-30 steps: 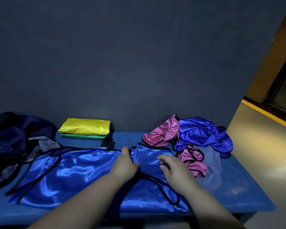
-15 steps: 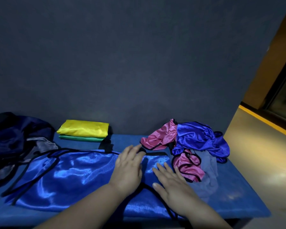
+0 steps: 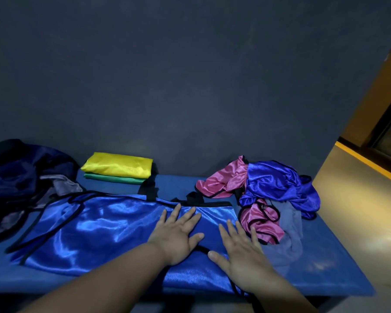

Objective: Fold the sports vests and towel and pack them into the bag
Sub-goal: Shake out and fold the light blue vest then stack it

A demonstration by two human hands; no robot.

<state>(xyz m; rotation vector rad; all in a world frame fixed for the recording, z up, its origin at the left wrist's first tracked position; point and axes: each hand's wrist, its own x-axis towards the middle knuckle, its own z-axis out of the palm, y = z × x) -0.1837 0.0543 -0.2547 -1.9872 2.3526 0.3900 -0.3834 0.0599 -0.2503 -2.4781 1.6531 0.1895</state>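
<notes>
One dark wall (image 3: 190, 86) fills the upper half, with tan floor (image 3: 359, 211) at far right. Blue counter (image 3: 325, 267) runs across below the wall; its near edge is partly covered by the forearms.

Blue vest (image 3: 95, 233), black-trimmed, is spread flat along the counter's middle. Its right end is doubled over and black straps trail off to the left.

Dark bag (image 3: 14, 172) is slumped at the counter's left end, partly out of frame, contents too dim to make out. A grey cloth (image 3: 61, 185) lies at its edge.

Heap of vests (image 3: 278, 186), pink and blue, unfolded, sits at the right end just beside the spread vest. Pale grey fabric (image 3: 289, 224) hangs from under it; towel or not, cannot tell.

Yellow vest (image 3: 120, 164) is folded at the back by the wall, stacked on a folded green vest (image 3: 113, 179) that shows only its edge.

Left hand (image 3: 178, 231) and right hand (image 3: 239, 251) are both palm-down, fingers straight and spread, pressing the doubled end and gripping nothing. A second ago the left hand pinched that fold and the right fingers were curled on it; now both lie flat.
</notes>
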